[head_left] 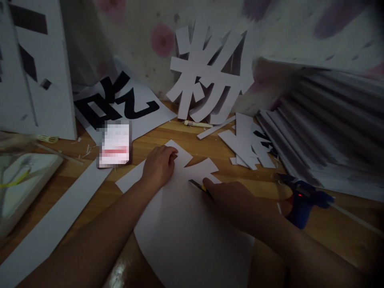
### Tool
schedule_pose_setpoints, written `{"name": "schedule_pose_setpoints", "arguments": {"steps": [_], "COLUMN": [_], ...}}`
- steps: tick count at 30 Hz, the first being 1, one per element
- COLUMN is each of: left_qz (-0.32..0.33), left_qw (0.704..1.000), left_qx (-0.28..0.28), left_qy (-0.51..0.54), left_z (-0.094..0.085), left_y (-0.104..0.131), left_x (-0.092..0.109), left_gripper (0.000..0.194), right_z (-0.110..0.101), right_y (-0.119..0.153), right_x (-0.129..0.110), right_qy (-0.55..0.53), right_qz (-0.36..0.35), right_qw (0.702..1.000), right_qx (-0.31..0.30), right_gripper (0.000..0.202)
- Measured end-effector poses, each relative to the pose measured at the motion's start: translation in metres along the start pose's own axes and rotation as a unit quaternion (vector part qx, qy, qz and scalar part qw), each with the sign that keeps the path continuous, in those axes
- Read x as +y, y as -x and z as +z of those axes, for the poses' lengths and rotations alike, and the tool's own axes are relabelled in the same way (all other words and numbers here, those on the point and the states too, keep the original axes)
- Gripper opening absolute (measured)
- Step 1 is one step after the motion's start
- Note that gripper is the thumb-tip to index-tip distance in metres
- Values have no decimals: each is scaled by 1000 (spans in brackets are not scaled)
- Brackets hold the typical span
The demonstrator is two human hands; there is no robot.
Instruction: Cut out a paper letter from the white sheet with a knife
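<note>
Resting the left hand [157, 166] on a white sheet [192, 240] over the wooden counter [198, 147]. Gripping a cutter [200, 187] above it in the right hand [229, 198], with the blade toward the left. Facing an upright white cut-out character [210, 78] on the far side, with a blue glue gun [302, 200] to the right.

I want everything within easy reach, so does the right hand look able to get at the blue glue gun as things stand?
Probably yes: the glue gun is close beside the right forearm, nothing visibly between. The right hand holds a cutter, though, and would likely need to set it down first.
</note>
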State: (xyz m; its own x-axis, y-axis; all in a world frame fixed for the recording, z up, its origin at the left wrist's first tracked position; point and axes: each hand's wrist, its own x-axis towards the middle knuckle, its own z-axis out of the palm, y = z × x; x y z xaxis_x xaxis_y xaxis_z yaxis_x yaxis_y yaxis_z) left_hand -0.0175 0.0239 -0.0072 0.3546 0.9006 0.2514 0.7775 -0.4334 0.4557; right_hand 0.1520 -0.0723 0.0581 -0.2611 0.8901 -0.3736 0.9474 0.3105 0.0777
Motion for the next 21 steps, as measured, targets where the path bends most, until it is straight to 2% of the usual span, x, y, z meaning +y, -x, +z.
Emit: {"name": "schedule_pose_setpoints", "arguments": {"steps": [3,6,9,14,21], "left_qz": [39,74,70,53,55], "left_qw": [999,995,995,995,995], "left_qx": [-30,-59,-71,-80,-86], "left_qy": [8,-9,-22,-14,-16], "left_z": [0,1,3,2,2], "left_y": [1,2,1,0,-1], "left_x": [3,4,4,3,2], "left_gripper": [23,34,42,43,45], "right_z": [-3,-5,-7,-9,-4], "right_y": [-4,-9,-10,-8,-5], "right_x": [2,4,5,4,7], "right_qy": [29,39,50,44,47], "right_qz": [-18,-38,-44,-55,-66], "right_qw": [999,998,997,997,996], "right_qx": [-4,-13,-28,-45,-24], "right_gripper": [21,22,23,21,21]}}
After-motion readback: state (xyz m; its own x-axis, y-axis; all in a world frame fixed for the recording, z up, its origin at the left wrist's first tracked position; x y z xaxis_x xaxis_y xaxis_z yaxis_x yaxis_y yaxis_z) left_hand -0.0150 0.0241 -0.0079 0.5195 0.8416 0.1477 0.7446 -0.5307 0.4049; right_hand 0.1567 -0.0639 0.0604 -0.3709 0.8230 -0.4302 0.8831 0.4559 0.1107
